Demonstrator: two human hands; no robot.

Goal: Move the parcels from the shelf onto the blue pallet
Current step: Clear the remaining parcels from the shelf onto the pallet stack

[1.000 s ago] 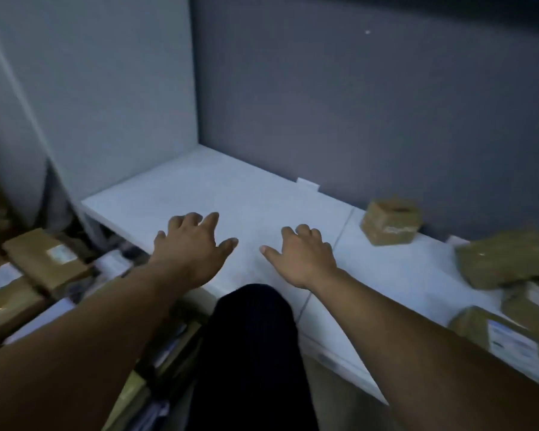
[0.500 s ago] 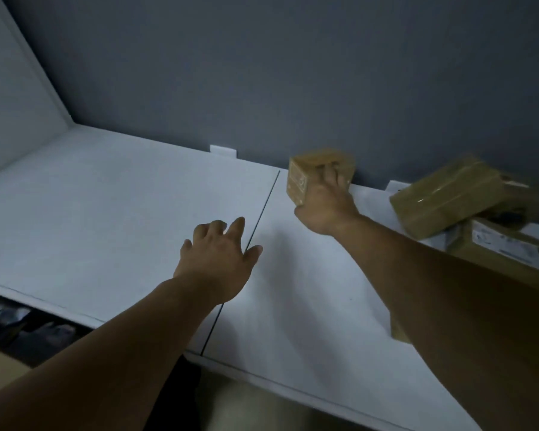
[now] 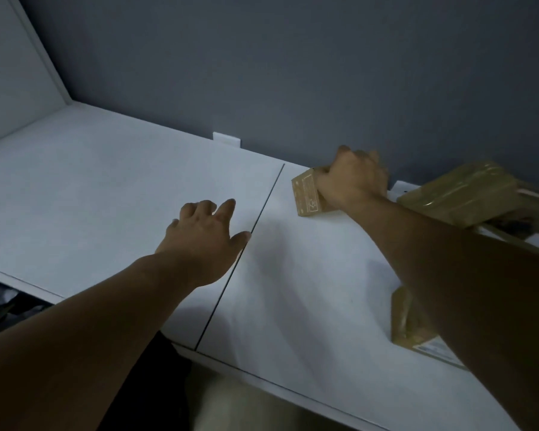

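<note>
Two bare forearms stretch over a white shelf (image 3: 112,194) in dim light. Nearest the camera, at the shelf's right front, a brown parcel with a white label (image 3: 417,334) lies mostly hidden beneath the right forearm, only its left end and a strip of label showing. The left hand (image 3: 204,241) hovers palm down beside the dark seam between the two shelf boards, its grip loose and spread, holding nothing; whether it touches the board cannot be told.

Farther back, the right hand (image 3: 352,181) is clamped over a small tan parcel (image 3: 307,194) that sits on the shelf close against the grey back wall (image 3: 293,73). Its fingers curl over the top and far side (their tips are out of sight), so only the box's left face shows: glossy tape over cardboard, with faint printing too blurred to read. Just right of it, a larger taped parcel (image 3: 467,194) rests tilted, smeared by motion and cut off by the frame edge; what it leans on is hard to make out. A small white tab (image 3: 226,140) stands at the foot of the wall.

Compared with half a second ago, the right hand has closed more fully over the small parcel, covering most of it, while the left hand has barely shifted.
</note>
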